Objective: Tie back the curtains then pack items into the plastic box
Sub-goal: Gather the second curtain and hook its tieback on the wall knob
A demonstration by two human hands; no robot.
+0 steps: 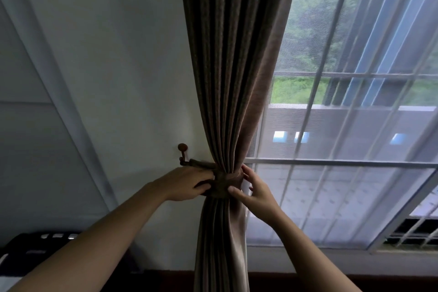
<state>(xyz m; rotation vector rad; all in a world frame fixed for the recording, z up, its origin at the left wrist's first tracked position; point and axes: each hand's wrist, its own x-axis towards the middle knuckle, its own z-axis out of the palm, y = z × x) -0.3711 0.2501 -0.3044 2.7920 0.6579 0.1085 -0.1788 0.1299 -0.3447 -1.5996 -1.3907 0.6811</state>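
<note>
- Your two forearms come up from the bottom and both hands meet at the waist of the curtain (234, 78).
- Your left hand (187, 184) has its fingers curled round the tieback (221, 185) on the hook side. Your right hand (254, 191) pinches the same band from the window side, with the thumb on the front and the fingers round the outer fold.
- Step-wise, I'd say you're on the first half of the job, cinching the curtain. The band loops the bundle and its end runs to the hook (183, 152) on the wall, so it looks nearly done.
- Next move, my guess: check the loop sits on the hook, even out the pleats and let go. Then go find the plastic box, which isn't in view.
- The curtain hangs at the left edge of the window. Its long axis runs straight up and down, and it's pinched narrow where the band crosses it sideways. The tieback itself points left, toward the hook.
</note>
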